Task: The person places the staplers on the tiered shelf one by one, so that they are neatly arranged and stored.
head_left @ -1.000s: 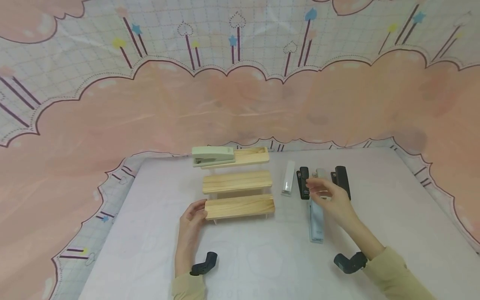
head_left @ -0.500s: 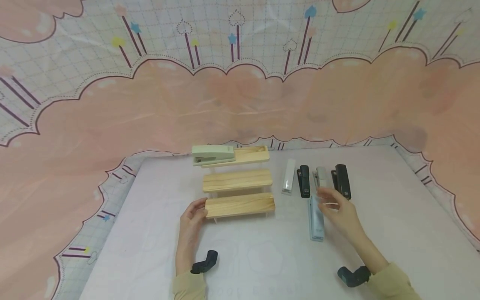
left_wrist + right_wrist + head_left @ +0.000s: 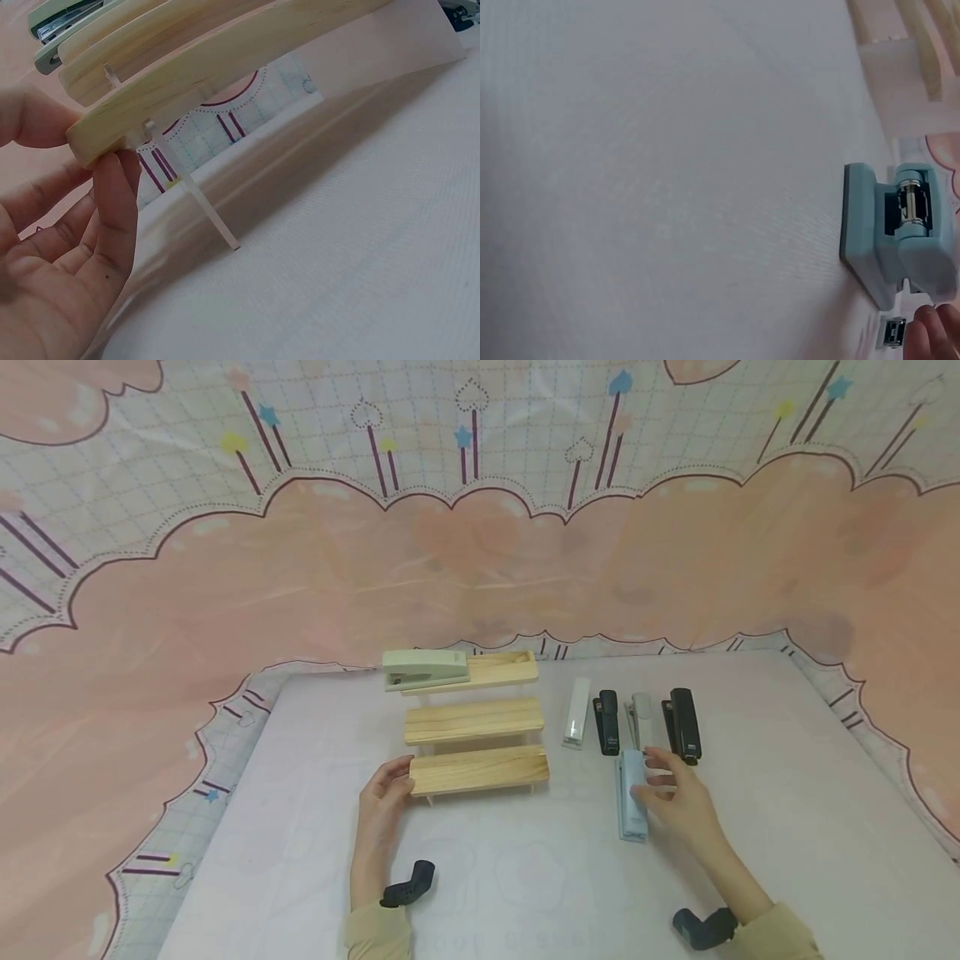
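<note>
In the head view, my left hand [image 3: 386, 802] holds the left end of the front board of a three-step wooden rack [image 3: 480, 770]. The left wrist view shows the thumb above the board [image 3: 187, 82] and fingers below it. My right hand [image 3: 678, 797] is at a light blue stapler [image 3: 632, 814] lying on the table, thumb overlapping its top, fingers along its right side. In the right wrist view, fingertips [image 3: 930, 330] are right beside this stapler [image 3: 907, 225], apart from its metal end. A pale green stapler [image 3: 426, 668] rests on the rack's top step.
Behind the light blue stapler stands a row: a white stapler [image 3: 576, 714], a small black stapler [image 3: 607, 724], a grey-white stapler [image 3: 641, 718] and a larger black stapler [image 3: 683, 724]. The white table [image 3: 517, 877] meets a patterned cloth [image 3: 480, 577] at the back.
My right hand has come back toward me from over the small black and grey-white staplers, down to the light blue stapler. My left hand has stayed on the rack.
</note>
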A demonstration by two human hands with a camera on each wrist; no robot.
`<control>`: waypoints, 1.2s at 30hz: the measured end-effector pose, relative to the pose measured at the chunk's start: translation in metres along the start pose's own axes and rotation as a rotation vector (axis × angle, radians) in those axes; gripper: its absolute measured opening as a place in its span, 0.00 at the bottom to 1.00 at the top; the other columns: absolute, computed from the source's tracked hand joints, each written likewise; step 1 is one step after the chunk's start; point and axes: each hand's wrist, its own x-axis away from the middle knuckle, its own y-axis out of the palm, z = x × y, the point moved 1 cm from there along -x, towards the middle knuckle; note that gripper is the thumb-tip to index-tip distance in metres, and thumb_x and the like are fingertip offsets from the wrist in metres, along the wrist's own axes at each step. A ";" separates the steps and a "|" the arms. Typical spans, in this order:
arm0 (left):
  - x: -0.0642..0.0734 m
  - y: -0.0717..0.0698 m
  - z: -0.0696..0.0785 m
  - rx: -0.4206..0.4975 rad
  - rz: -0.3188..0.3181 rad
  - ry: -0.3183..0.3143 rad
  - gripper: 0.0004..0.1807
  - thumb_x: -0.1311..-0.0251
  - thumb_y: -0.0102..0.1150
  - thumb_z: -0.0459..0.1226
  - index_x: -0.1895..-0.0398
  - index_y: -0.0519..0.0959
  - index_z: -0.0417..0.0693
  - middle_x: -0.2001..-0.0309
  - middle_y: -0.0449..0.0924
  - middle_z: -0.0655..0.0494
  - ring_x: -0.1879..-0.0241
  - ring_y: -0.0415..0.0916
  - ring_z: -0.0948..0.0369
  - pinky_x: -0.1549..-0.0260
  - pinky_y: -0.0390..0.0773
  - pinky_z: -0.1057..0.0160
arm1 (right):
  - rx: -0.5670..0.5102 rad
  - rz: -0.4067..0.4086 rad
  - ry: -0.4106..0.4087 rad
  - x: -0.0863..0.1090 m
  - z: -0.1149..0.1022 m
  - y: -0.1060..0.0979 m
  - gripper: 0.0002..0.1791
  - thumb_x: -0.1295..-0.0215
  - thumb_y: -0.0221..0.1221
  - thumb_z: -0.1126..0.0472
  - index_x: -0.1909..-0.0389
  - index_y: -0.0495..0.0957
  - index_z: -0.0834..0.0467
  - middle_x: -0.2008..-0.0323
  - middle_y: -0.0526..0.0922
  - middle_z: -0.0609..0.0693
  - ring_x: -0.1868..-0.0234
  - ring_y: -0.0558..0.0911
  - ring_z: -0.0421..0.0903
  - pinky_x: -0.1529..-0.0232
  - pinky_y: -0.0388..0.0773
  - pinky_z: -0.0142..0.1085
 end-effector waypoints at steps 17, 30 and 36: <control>-0.001 -0.001 0.000 -0.012 -0.014 0.030 0.23 0.41 0.51 0.26 0.41 0.70 0.32 0.59 0.79 0.65 0.58 0.77 0.69 0.59 0.77 0.72 | 0.073 -0.060 0.077 -0.001 0.005 0.016 0.48 0.44 0.65 0.59 0.28 0.48 0.64 0.44 0.71 0.73 0.53 0.77 0.60 0.64 0.81 0.44; 0.000 -0.003 0.000 -0.025 -0.014 0.008 0.22 0.40 0.50 0.27 0.40 0.70 0.35 0.57 0.78 0.64 0.57 0.77 0.69 0.57 0.77 0.72 | 0.100 -0.027 0.068 0.001 0.000 0.019 0.47 0.45 0.65 0.61 0.29 0.50 0.67 0.45 0.72 0.73 0.55 0.78 0.59 0.64 0.82 0.45; 0.001 -0.002 0.001 -0.019 -0.031 0.015 0.22 0.40 0.50 0.26 0.40 0.70 0.34 0.55 0.76 0.60 0.56 0.76 0.68 0.58 0.76 0.71 | 0.102 -0.017 0.068 0.001 -0.002 0.020 0.46 0.45 0.65 0.62 0.29 0.51 0.68 0.46 0.72 0.73 0.56 0.79 0.58 0.65 0.81 0.45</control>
